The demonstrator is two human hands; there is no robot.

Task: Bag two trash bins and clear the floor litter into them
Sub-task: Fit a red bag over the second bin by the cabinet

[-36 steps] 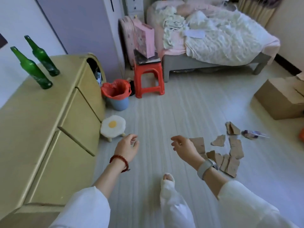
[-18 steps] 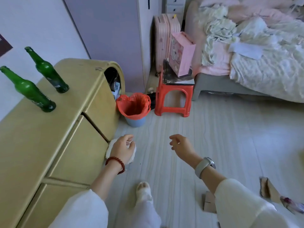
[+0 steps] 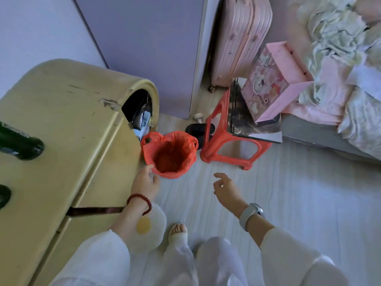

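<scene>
Left hand [image 3: 145, 181] reaching forward, fingers loosely extended and touching the near rim of the orange bin bag [image 3: 170, 153], right hand [image 3: 225, 189] hovering over bare floor, fingers loosely spread and holding nothing, bagged bin standing between yellow cabinet [image 3: 61, 131] and red stool [image 3: 228, 141]

Lined bin [image 3: 170, 155] now directly below view, cardboard litter gone from sight. Left hand [image 3: 145, 182] brought to red liner rim; right hand [image 3: 224, 188] nearer bin.
</scene>
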